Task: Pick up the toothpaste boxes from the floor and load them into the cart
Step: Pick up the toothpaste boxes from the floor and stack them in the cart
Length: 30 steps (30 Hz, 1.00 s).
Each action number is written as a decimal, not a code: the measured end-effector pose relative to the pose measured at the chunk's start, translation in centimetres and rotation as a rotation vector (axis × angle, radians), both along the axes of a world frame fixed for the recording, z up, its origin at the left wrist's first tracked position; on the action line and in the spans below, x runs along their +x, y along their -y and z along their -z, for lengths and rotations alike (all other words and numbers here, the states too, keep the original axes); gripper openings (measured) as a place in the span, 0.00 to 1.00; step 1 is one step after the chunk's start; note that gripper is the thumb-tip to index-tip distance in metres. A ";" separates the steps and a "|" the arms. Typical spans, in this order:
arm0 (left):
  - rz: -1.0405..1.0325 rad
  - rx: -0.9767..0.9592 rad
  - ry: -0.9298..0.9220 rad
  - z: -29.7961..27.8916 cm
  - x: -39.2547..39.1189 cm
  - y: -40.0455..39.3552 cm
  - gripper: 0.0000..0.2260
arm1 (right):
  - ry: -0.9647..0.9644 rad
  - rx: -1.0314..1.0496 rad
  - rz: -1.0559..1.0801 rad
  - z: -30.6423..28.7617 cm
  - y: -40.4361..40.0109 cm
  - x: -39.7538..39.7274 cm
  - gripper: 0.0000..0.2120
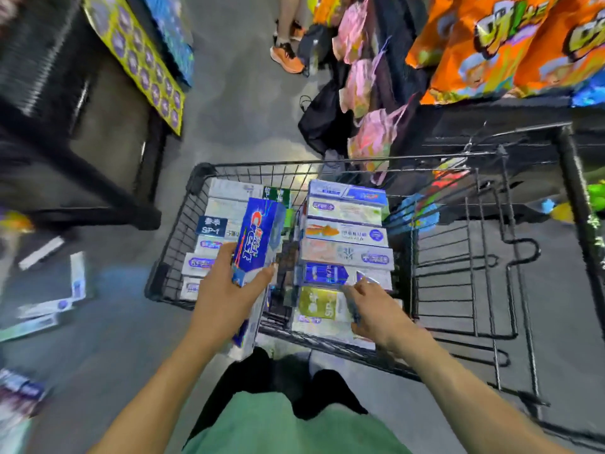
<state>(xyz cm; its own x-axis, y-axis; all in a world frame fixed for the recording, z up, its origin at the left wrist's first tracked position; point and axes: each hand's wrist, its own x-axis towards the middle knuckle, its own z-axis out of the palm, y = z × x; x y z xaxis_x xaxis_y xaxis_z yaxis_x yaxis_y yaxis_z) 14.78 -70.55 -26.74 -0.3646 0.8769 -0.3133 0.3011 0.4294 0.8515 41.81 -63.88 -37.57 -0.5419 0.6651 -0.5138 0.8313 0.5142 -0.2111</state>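
A black wire cart stands in front of me, holding two rows of stacked toothpaste boxes. My left hand grips a blue toothpaste box, held upright over the gap between the rows. A second box seems to hang below that hand. My right hand rests on the near boxes of the right row, fingers pinching the edge of a white and blue box. Several more toothpaste boxes lie on the grey floor at the left.
Dark shelving with yellow and blue packs stands at the left. Orange snack bags and pink bags hang at the right above a black bag. Another person's legs and orange shoes stand down the aisle.
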 end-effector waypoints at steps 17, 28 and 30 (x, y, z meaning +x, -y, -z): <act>0.022 -0.055 -0.055 2.5 4.6 4.6 0.21 | 0.010 0.220 -0.032 8.8 -0.2 1.3 0.33; 0.714 -0.111 -0.391 6.5 8.1 -2.2 0.29 | -0.223 0.187 0.332 4.2 -2.4 8.5 0.22; 0.909 -0.127 -0.439 8.4 9.5 -3.4 0.27 | -0.289 0.219 0.428 2.8 -2.2 10.2 0.20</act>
